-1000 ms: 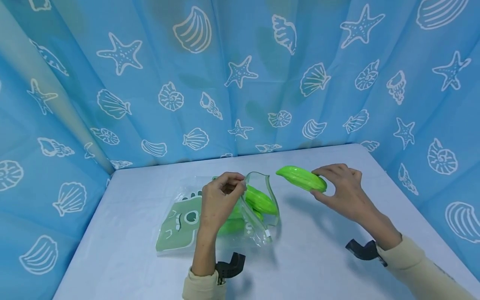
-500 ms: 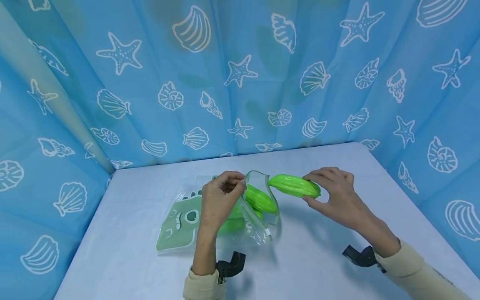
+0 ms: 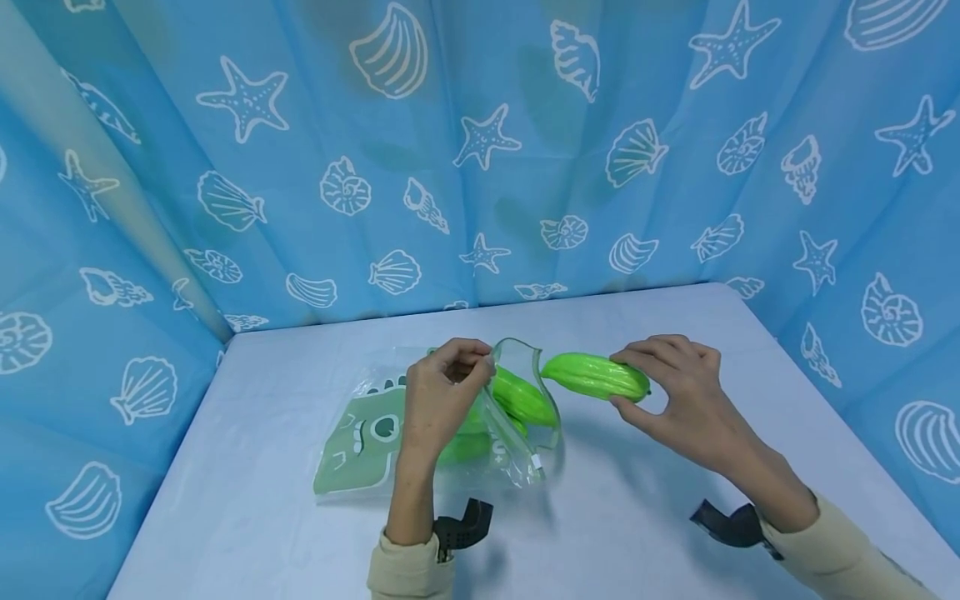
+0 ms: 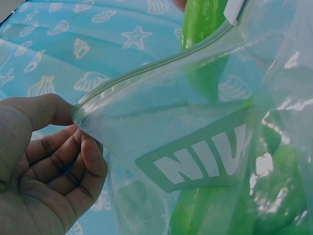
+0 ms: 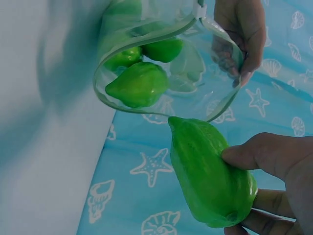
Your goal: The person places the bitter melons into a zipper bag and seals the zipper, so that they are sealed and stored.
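Observation:
A clear zip bag [image 3: 360, 454] with a green one-eyed monster print lies on the table, its mouth spread towards the right. My left hand [image 3: 442, 396] pinches the upper rim of that mouth between thumb and fingers. Inside lie several green fruits [image 5: 139, 84], glossy and pointed. Just outside the mouth, my right hand [image 3: 678, 392] grips one more ridged green fruit [image 3: 592, 377] by its blunt end, between thumb and fingers. Its pointed tip faces the bag and sits close to the rim [image 5: 161, 113]; I cannot tell whether they touch. The white slider [image 4: 234, 11] is at one end of the zip.
A white-covered table [image 3: 247, 533] carries the bag. Blue curtains [image 3: 300, 208] with white shells and starfish stand behind it and at both sides. A black wrist mount [image 3: 463, 525] sits on the left wrist, another black mount [image 3: 731, 527] on the right.
The right hand has brought its green fruit left and slightly down to the bag's mouth, and has stayed nearly still over the last half second. My left hand keeps its pinch on the rim.

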Action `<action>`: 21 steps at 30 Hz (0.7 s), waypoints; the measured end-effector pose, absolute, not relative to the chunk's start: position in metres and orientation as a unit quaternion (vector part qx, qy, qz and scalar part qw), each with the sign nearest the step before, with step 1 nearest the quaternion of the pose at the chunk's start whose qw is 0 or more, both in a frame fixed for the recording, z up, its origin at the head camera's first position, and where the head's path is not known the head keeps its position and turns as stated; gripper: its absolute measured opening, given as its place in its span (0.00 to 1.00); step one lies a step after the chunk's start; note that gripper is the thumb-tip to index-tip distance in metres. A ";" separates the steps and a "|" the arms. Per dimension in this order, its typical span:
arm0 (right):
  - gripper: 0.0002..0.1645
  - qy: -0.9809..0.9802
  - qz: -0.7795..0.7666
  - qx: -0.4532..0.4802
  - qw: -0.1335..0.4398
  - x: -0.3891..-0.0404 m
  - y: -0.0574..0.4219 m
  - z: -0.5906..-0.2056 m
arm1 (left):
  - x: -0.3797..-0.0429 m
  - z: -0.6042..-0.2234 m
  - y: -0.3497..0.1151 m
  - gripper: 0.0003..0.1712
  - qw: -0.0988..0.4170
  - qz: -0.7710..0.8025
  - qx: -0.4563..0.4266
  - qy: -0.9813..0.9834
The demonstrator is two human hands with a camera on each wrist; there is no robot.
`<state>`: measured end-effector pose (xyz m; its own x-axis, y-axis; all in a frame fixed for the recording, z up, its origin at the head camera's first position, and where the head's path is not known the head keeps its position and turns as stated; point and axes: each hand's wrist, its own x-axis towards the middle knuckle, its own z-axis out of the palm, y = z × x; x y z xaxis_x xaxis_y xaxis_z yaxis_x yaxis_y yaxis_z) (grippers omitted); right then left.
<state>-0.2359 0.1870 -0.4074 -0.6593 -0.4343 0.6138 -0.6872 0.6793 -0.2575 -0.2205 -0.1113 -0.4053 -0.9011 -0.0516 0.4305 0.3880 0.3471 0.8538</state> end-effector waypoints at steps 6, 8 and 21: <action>0.31 -0.870 0.255 0.328 0.266 -0.232 0.186 -0.405 | -0.223 -0.403 -0.111 0.06 0.195 -0.559 -0.110 -0.798; 0.31 -0.867 0.259 0.333 0.264 -0.232 0.184 -0.406 | -0.223 -0.403 -0.110 0.06 0.195 -0.559 -0.113 -0.798; 0.30 -0.858 0.292 0.355 0.229 -0.241 0.163 -0.421 | -0.221 -0.405 -0.108 0.06 0.188 -0.564 -0.097 -0.798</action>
